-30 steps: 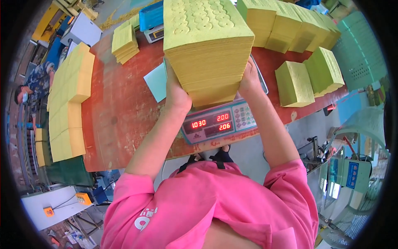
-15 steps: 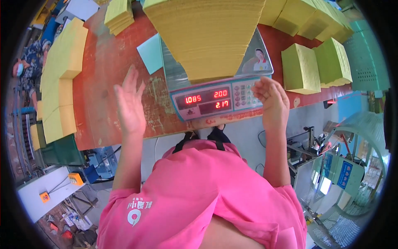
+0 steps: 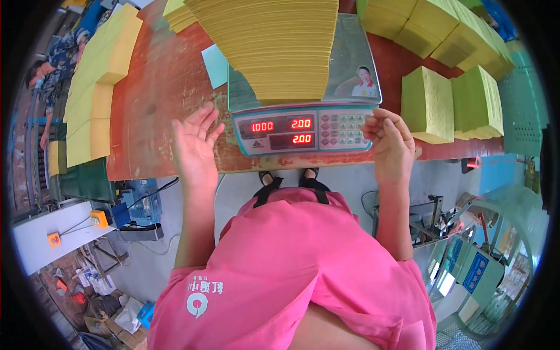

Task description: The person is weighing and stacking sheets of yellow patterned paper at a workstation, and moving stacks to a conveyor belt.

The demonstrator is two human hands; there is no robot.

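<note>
A tall stack of yellow paper sheets [image 3: 274, 52] stands on the metal plate of a digital scale [image 3: 344, 129], whose front panel shows lit red digits. To the left of that panel my left hand [image 3: 198, 143] is raised above the red table, palm up and fingers apart, with nothing in it. My right hand [image 3: 392, 147] hovers by the right end of the keypad, its fingers loosely bent and somewhat apart. Nothing shows in it. Neither hand touches the stack. A pale green card [image 3: 216, 67] lies at the scale's left side.
More yellow paper stacks line the red table [image 3: 146, 116]: a long row [image 3: 90, 105] on the left, blocks [image 3: 429, 105] on the right, others behind. A person [image 3: 61, 58] is at the far left. Machinery [image 3: 484, 268] stands at the lower right, a blue motor [image 3: 144, 201] at the lower left.
The digits on the scale have changed to a lower reading. The stack shows narrower and more to the left. My left hand has turned palm up; the whole view has shifted slightly.
</note>
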